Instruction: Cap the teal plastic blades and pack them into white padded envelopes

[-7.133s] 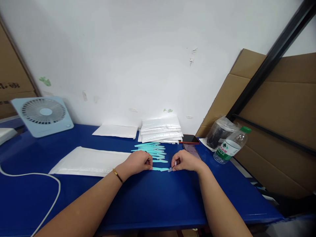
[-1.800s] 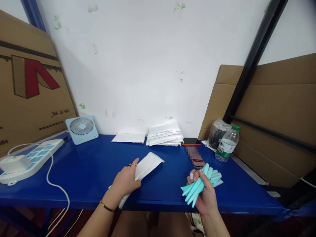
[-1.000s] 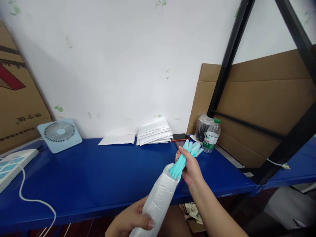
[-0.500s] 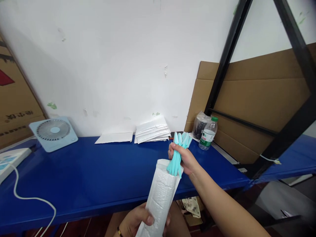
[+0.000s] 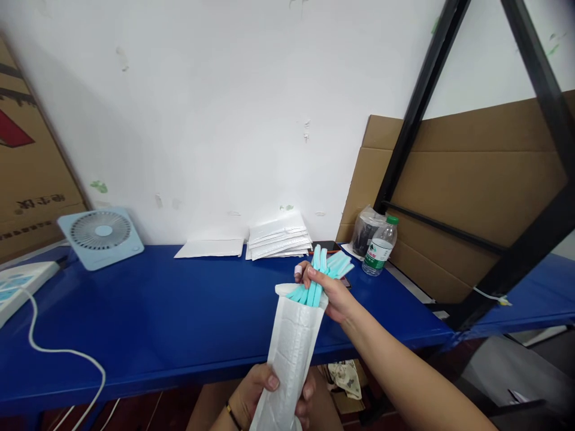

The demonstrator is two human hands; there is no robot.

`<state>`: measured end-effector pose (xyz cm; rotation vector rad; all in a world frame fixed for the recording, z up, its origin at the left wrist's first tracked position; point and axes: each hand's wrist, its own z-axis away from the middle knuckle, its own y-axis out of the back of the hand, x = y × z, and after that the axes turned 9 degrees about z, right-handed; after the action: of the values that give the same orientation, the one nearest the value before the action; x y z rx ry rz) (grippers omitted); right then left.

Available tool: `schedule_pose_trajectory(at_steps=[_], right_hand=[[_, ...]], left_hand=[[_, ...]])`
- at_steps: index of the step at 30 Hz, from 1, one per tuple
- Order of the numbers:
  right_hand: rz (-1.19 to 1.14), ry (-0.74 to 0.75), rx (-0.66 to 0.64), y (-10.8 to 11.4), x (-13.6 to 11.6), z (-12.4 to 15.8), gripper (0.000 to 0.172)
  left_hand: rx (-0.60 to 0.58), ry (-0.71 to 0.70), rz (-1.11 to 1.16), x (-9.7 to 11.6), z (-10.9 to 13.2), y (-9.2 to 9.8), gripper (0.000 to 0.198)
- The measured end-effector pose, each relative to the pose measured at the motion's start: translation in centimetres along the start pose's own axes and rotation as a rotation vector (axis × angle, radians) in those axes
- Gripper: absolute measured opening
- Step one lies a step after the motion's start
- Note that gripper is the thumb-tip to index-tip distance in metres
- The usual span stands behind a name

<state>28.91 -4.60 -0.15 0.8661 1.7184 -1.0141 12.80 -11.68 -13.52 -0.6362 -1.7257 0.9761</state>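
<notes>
My left hand is wrapped around the lower part of a white padded mailer, with the thumb across its front. The mailer leans a little to the right, its mouth at the top. Closed around a bundle of turquoise strips, my right hand is beside that mouth. The strips' lower ends are inside the mailer and hidden; their upper ends fan out above my fingers. What exactly the strips are, I cannot tell.
A stack of white padded mailers lies at the wall, with a single flat mailer to its left. A light-blue fan and a white cable are at left. A plastic bottle stands by the black frame and cardboard at right.
The turquoise strips have gone down deeper into the mailer with my right hand, which has shifted slightly left. The mailer is held a bit more upright. The view has moved slightly.
</notes>
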Motion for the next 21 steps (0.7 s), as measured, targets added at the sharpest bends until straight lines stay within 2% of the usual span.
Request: schedule_pose_trajectory(at_steps=[3,6,11,13,17,21], right_hand=[[-0.112,-0.068,-0.039,-0.4,-0.1,0.9,0.033],[-0.163,-0.129,-0.098,-0.3,-0.8,1.4,0.032],[-0.045,-0.155,-0.335,0.2,-1.3,1.4,0.030],[-0.012,-0.190,-0.381,0.2,-1.2,1.3,0.030],[-0.005,-0.178,-0.251,0.7,-1.2,1.1,0.030],[0.107,-0.191,-0.170,1.2,-1.4,1.1,0.025]], left_hand=[[0.037,-0.030,0.108,0.1,0.1,0.0,0.051],[0.040,-0.040,0.063,-0.1,0.1,-0.1,0.049],[0.032,-0.023,0.077,-0.7,0.0,-0.6,0.050],[0.042,-0.028,0.104,-0.9,0.0,-0.6,0.052],[0.071,-0.065,0.113,-1.2,0.3,-0.4,0.049],[0.084,-0.069,0.107,-1.4,0.4,-0.3,0.048]])
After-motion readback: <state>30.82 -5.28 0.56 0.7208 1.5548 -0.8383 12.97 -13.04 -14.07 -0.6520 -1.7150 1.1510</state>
